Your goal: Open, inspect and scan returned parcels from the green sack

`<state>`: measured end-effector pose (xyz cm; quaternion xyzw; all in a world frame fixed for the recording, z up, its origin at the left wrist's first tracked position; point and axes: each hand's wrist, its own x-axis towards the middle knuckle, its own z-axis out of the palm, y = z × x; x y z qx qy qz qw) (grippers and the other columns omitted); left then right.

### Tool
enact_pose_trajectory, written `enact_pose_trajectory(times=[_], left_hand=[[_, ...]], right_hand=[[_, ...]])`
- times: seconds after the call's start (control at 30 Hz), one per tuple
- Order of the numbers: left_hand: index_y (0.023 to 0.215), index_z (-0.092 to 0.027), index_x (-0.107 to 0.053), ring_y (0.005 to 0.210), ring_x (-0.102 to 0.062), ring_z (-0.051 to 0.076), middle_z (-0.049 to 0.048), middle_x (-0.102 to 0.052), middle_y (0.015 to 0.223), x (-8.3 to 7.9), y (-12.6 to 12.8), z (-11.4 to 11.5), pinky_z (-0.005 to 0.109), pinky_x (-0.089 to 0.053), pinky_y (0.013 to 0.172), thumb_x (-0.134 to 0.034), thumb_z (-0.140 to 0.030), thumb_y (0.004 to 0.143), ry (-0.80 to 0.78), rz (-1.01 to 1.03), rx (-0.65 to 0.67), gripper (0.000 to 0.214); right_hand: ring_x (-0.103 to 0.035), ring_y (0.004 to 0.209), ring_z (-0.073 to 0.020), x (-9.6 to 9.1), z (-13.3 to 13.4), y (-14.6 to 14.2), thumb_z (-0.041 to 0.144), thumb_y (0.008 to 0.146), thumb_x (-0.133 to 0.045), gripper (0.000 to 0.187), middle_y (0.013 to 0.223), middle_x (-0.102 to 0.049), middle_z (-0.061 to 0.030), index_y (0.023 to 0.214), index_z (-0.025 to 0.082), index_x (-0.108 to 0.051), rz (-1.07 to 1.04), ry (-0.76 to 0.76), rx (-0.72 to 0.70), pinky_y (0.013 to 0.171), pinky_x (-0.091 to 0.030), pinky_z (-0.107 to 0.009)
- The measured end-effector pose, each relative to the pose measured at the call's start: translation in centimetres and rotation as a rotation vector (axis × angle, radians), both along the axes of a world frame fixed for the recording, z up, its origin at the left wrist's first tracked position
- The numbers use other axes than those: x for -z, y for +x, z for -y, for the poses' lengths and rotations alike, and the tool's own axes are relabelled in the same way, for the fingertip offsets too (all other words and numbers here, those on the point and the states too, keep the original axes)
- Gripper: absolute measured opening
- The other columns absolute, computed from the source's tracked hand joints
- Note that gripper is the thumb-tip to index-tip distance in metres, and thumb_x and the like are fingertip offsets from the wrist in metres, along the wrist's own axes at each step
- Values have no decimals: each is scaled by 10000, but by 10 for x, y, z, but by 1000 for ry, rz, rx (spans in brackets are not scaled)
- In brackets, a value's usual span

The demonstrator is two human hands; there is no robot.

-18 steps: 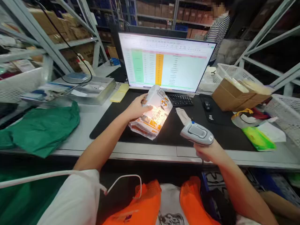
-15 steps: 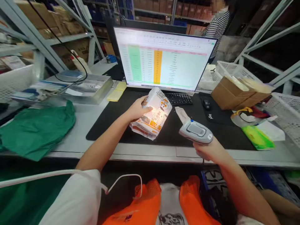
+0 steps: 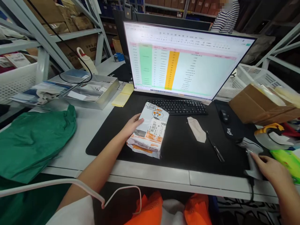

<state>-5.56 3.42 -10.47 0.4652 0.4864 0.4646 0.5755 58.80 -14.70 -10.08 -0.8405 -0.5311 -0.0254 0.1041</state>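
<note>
My left hand (image 3: 132, 125) grips the left edge of a white and orange plastic-wrapped parcel (image 3: 153, 127), thumb on top. The parcel's upper face shows a printed label with barcodes and a cartoon drawing. At the right side of the desk, my right hand (image 3: 269, 165) has its fingers on a grey barcode scanner (image 3: 252, 159), which is tipped on its side at the mat's edge with its cable hanging down. A beige fabric piece (image 3: 197, 129) and a slim dark pen-like tool (image 3: 215, 147) lie on the black mat (image 3: 178, 150) between my hands.
A large monitor (image 3: 187, 59) displays a spreadsheet behind the keyboard (image 3: 180, 107). To the right are a mouse (image 3: 224, 115), a cardboard box (image 3: 262, 104) and a tape roll (image 3: 269, 137). A green bag (image 3: 37, 137) and a grey tray (image 3: 93, 97) occupy the left.
My right hand has carried the scanner right and down to the desk's right side. The parcel, in my left hand, has come down to the mat. The pen-like tool now shows.
</note>
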Motion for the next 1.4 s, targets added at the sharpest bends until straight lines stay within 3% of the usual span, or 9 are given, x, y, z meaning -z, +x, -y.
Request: enact_pose_trajectory(times=[0.13, 0.33, 0.47, 0.63, 0.73, 0.87, 1.1, 1.23, 1.4], left_hand=[[1387, -129, -616, 1185, -681, 369, 180, -693, 1343, -3, -1, 3, 467, -562, 1004, -860, -633, 660, 38, -54, -7, 918], [1401, -139, -593, 1221, -667, 376, 179, -657, 1411, -4, -4, 4, 469, -558, 1029, -868, -629, 650, -2, -60, -11, 938], [1418, -125, -570, 1259, -644, 390, 199, -627, 1447, -5, -5, 8, 478, -556, 1034, -860, -655, 649, 8, -76, -20, 977], [1466, -118, -517, 1187, -677, 388, 220, -607, 1458, -12, -7, 15, 463, -602, 916, -837, -658, 690, 32, -104, 10, 998], [1467, -133, -514, 1166, -687, 379, 214, -602, 1466, -14, -6, 18, 446, -612, 884, -832, -641, 710, 57, -102, 36, 966], [1455, -129, -520, 1268, -631, 391, 220, -591, 1473, -18, -6, 19, 466, -577, 990, -836, -643, 702, 150, -95, 38, 965], [1536, -257, -473, 1372, -547, 378, 150, -523, 1526, -63, -11, 65, 511, -451, 1158, -831, -535, 779, 734, -504, -60, 882], [1458, -340, -553, 1312, -577, 363, 123, -578, 1485, -69, 40, 111, 513, -478, 1064, -736, -299, 902, 1177, -946, 174, 587], [1452, -230, -560, 1229, -626, 329, 165, -628, 1430, -46, 110, 156, 431, -514, 881, -526, -148, 1000, 1180, -1160, 503, 460]], right_hand=[[-684, 1038, -436, -17, -15, -66, 627, 934, -458, 402, 1032, -714, -240, 841, 324, -706, 97, 140, -64, 858, -526, -598], [-637, 1199, -302, -23, -153, -193, 310, 951, -460, 346, 1214, -717, -158, 1091, 150, -734, -100, 112, -565, 1084, -490, -454], [-433, 1448, -348, -7, -215, -215, 260, 986, -439, 461, 1459, -603, -184, 1374, 95, -626, 48, 65, -549, 1145, -406, -521], [-520, 1338, -359, 4, -235, -227, 367, 1028, -425, 579, 1392, -631, -209, 1538, 97, -474, 40, 68, -457, 1092, -407, -551], [-545, 1268, -367, -2, -241, -235, 447, 1041, -413, 545, 1321, -640, -203, 1443, 135, -609, 57, 10, -403, 1051, -426, -526], [-529, 1303, -376, -17, -217, -225, 462, 1033, -445, 525, 1374, -604, -205, 1400, 152, -656, 119, 13, -383, 1036, -439, -502], [-695, 1041, -379, -10, -74, -170, 563, 987, -524, 539, 1145, -723, -206, 1199, 107, -714, 179, -263, -276, 816, -520, -448], [-719, 949, -322, 5, -29, -171, 400, 1013, -509, 334, 1019, -740, -175, 987, 133, -709, 145, -274, -259, 746, -501, -380], [-719, 913, -327, 2, -19, -165, 373, 1016, -467, 336, 1009, -741, -174, 1175, 130, -638, -32, -101, -151, 746, -481, -369]])
